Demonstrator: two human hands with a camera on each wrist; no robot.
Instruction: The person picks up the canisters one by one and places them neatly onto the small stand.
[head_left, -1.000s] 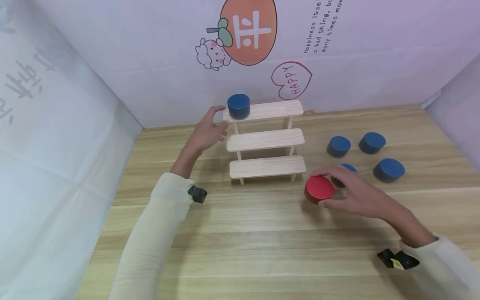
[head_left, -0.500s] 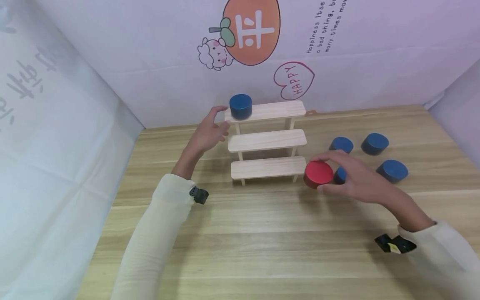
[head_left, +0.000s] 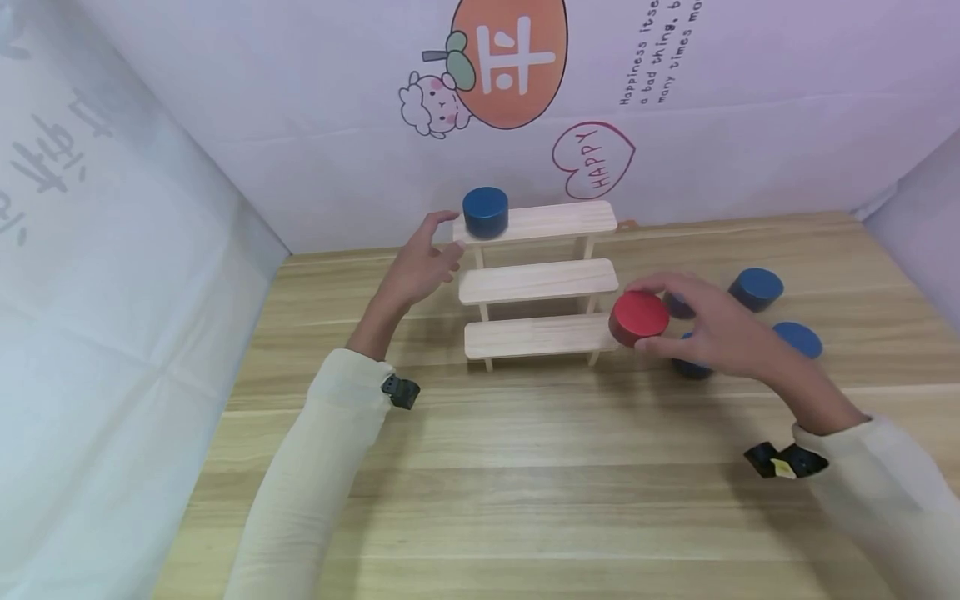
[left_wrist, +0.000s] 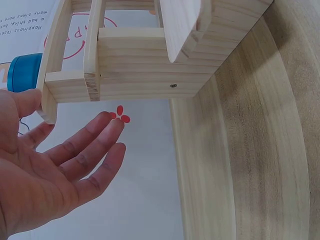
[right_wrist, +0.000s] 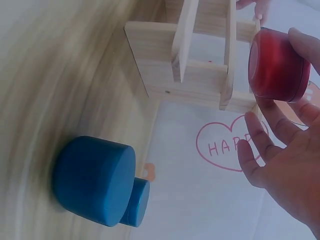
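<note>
A three-tier wooden shelf [head_left: 540, 337] stands near the back of the table. My left hand [head_left: 420, 267] holds the left end of its top board; in the left wrist view the thumb and index finger straddle that end, the other fingers loose below. Next to these fingertips, a blue round tin [head_left: 486, 213] sits on the top board. My right hand [head_left: 712, 325] pinches a red round tin [head_left: 639, 317] between thumb and fingers. The red tin is raised, overlapping the right end of the lowest board in the head view; the right wrist view shows its side.
Several blue tins stand on the table to the right, among them a back one [head_left: 756, 289] and one [head_left: 692, 367] partly hidden under the right hand. White printed cloth [head_left: 337, 167] hangs behind and along the left side. Wood-grain table [head_left: 480, 500] extends in front.
My right hand has moved away from me with the red tin, from in front of the shelf's right side to beside the lowest board. My left hand stays at the top board.
</note>
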